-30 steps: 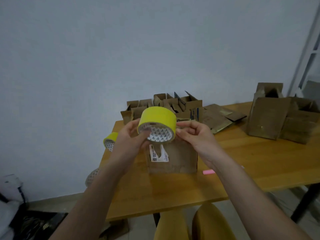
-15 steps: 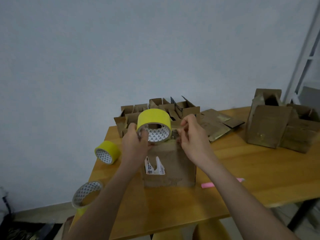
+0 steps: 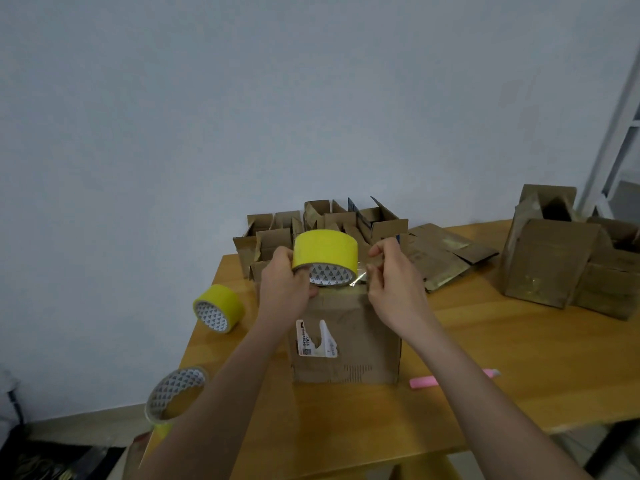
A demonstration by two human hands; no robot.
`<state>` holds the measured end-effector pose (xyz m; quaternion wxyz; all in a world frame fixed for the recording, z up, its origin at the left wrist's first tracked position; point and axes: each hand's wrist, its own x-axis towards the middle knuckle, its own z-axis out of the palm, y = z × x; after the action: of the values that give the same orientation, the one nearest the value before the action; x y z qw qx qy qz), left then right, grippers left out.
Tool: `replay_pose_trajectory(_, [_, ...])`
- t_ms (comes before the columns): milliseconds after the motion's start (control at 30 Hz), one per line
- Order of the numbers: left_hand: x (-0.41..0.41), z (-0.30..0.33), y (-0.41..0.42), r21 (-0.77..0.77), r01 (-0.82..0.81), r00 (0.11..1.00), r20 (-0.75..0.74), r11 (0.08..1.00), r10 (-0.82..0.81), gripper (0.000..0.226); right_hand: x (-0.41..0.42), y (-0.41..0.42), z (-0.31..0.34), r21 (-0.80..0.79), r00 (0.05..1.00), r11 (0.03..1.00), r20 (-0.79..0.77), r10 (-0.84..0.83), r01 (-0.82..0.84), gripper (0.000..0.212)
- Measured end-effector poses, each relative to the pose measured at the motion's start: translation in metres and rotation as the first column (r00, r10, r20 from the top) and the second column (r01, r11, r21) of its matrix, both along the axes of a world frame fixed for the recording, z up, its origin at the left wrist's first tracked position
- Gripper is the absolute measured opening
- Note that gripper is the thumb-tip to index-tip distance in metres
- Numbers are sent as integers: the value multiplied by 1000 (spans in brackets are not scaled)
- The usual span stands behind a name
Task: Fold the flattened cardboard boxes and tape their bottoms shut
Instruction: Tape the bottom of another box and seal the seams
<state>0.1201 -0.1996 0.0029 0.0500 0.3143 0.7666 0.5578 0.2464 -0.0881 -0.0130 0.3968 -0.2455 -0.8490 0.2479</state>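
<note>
The yellow tape roll (image 3: 325,250) at centre frame looks smooth and faintly glossy, its peeled end (image 3: 358,280) shiny. The box (image 3: 346,341) below it is matt, scuffed brown cardboard with a torn white paper label (image 3: 316,341). The counter (image 3: 519,358) is smooth, lightly sheened wood.

Left hand (image 3: 282,289) covered the near-left rim of the held tape roll (image 3: 325,249); its fingertips sat behind the roll, out of sight. Right hand (image 3: 394,289) hid the free tape end, so whether the fingers pinched it could not be told. Hands and roll masked the top of the upright box (image 3: 346,341); flap state unknown. Label (image 3: 317,341) print was too small to read. Left forearm cut across the near tape roll (image 3: 173,393). Pink object (image 3: 424,382) lay partly behind the right forearm; its kind was unclear. Far-right boxes (image 3: 616,271) ran off the frame edge.
</note>
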Motion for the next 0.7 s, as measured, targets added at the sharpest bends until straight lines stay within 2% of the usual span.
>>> replay_pose_trajectory(100, [-4, -7, 4, -21, 2, 998, 57, 1000, -1, 19, 1, 3, -2, -64, 999, 998, 33, -20, 22, 22])
replay_pose_trajectory(167, [-6, -9, 4, -87, 1, 999, -47, 996, -5, 19, 1, 6, -1, -85, 999, 996, 49, -23, 28, 21])
replay_pose_trajectory(267, [-6, -8, 7, -145, 25, 983, -174, 989, -50, 3, 0, 9, 1, -124, 997, 992, 71, -23, 31, 19])
replay_pose_trajectory(400, [1, 3, 15, -238, -61, 969, -247, 969, 0, 14, 1, 12, 4, -225, 999, 974, 49, 0, 11, 13])
replay_pose_trajectory(467, [2, 5, 21, -241, -75, 975, -222, 968, 20, 20, 2, 15, 6, -319, 1000, 948, 19, 9, -3, 10])
replay_pose_trajectory(567, [3, 2, 27, -96, -88, 995, -48, 991, 84, 25, 2, 18, 5, -476, 998, 878, -43, 36, -52, 10])
replay_pose_trajectory(633, [5, 1, 28, -6, -120, 990, 75, 993, 120, 35, 2, 18, 5, -489, 998, 871, -47, 32, -51, 12])
replay_pose_trajectory(700, [6, 1, 29, 7, -122, 987, 104, 993, 120, 36, 1, 18, 4, -477, 998, 878, -52, 17, -40, 11])
